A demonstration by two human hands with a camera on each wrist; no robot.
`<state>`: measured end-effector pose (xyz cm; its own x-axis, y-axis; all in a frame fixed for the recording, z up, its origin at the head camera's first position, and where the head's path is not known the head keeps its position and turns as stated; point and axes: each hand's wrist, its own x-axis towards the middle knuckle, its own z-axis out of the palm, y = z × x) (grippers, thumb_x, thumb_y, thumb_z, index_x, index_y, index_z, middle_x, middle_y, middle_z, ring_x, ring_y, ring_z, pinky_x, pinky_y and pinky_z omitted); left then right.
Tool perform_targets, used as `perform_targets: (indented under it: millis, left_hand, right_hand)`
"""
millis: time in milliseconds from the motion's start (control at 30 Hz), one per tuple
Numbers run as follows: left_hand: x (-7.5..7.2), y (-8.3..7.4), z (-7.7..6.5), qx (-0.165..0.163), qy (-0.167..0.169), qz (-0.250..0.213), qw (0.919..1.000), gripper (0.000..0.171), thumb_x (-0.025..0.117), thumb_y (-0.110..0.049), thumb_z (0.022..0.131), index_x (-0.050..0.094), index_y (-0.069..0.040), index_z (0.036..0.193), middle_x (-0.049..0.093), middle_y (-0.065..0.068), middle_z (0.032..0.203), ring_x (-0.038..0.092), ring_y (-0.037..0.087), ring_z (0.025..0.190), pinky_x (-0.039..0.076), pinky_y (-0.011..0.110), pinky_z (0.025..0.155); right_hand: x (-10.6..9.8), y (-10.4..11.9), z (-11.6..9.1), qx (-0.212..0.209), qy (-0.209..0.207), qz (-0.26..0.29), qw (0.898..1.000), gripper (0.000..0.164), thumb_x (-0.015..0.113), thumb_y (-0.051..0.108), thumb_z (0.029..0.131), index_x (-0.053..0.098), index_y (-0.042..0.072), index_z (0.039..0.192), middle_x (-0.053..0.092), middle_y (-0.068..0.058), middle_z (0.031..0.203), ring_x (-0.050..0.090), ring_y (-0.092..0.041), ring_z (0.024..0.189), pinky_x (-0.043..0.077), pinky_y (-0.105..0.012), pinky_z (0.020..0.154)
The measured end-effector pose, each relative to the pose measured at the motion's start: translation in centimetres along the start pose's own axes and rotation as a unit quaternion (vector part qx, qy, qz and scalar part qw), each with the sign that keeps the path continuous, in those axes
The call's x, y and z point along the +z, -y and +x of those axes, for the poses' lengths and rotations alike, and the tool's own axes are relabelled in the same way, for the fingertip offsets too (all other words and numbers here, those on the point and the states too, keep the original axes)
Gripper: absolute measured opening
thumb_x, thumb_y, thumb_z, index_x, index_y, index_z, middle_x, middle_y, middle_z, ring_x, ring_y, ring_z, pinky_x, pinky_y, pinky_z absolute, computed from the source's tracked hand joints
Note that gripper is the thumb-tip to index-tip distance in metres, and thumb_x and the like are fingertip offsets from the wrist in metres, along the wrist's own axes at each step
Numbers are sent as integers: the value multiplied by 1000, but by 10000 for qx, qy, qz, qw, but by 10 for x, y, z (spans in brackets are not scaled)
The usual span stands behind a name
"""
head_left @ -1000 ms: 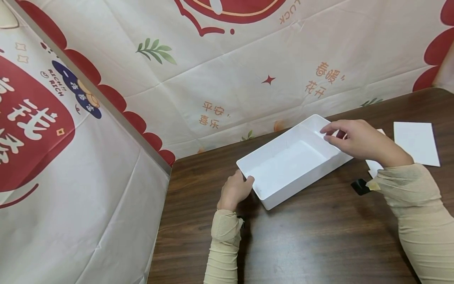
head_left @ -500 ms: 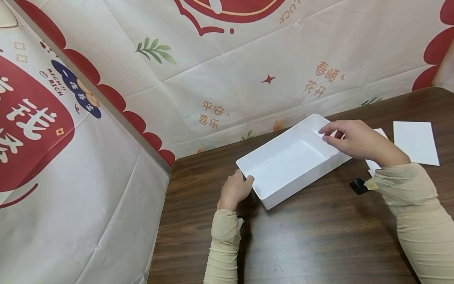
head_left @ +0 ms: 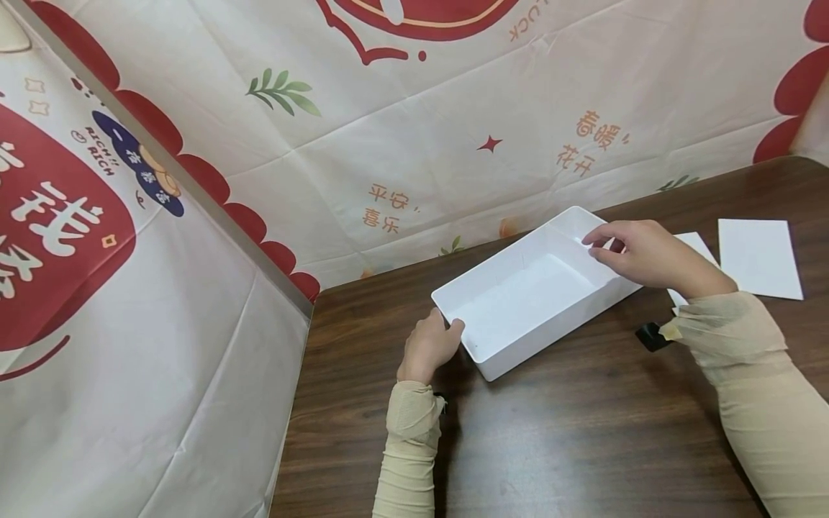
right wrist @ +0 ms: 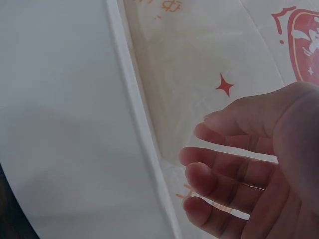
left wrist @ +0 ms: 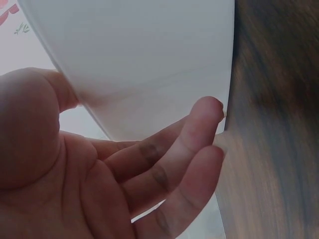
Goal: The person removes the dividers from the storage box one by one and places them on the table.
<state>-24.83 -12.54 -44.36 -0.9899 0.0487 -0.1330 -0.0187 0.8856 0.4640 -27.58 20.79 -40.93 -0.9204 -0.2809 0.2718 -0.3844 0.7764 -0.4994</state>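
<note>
A white rectangular box (head_left: 524,306) without a lid sits at a slant on the dark wooden table, with a cross wall near its far right end. My left hand (head_left: 429,347) holds its left end, thumb over the rim and fingers along the outside. In the left wrist view the white end wall (left wrist: 144,59) lies between thumb and fingers (left wrist: 204,122). My right hand (head_left: 648,255) hovers over the right-end compartment, fingers loosely bent. In the right wrist view nothing shows between its parted fingers (right wrist: 199,177), beside the box's side rim (right wrist: 139,114).
White rectangular cards lie to the right: one whole card (head_left: 760,259) and a partly covered one (head_left: 696,248) behind the right wrist. A black piece (head_left: 654,336) sticks out at the right cuff. A printed cloth (head_left: 414,144) hangs close behind the box.
The right forearm and cuff have shifted slightly left, showing more of the cards. The left hand and the box stay in place.
</note>
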Motion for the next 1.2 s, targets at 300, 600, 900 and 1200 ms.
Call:
perform_targets:
  millis: [300, 600, 900, 1200]
  left_hand:
    - [1, 2, 0, -7, -14, -14, 10000, 52, 43, -37, 91, 52, 2, 123, 66, 20, 109, 55, 27, 78, 48, 46, 74]
    - [5, -2, -1, 27, 20, -26, 10000, 51, 43, -38, 91, 53, 1, 122, 66, 19, 109, 56, 26, 79, 48, 45, 74]
    - [4, -4, -1, 54, 5, -10, 10000, 50, 43, -37, 91, 54, 1, 121, 66, 19, 109, 56, 26, 79, 48, 45, 73]
    - [0, -2, 0, -15, -19, 0, 10000, 51, 44, -36, 91, 52, 2, 123, 66, 21, 110, 57, 27, 79, 49, 47, 75]
  right_hand:
    - [8, -8, 5, -54, 23, 76, 10000, 27, 60, 8, 87, 65, -3, 111, 67, -22, 95, 55, -29, 80, 49, -39, 57]
    - [6, -12, 2, 116, 274, 23, 9996, 29, 60, 11, 88, 64, -3, 113, 67, -23, 97, 57, -30, 83, 53, -45, 62]
    - [8, -17, 8, 177, 518, -46, 9985, 30, 62, 10, 87, 64, -1, 114, 66, -25, 103, 58, -31, 83, 53, -49, 65]
    - [15, -17, 17, 116, 693, 78, 9975, 28, 61, 10, 87, 64, -3, 112, 66, -27, 103, 58, -30, 82, 52, -49, 66]
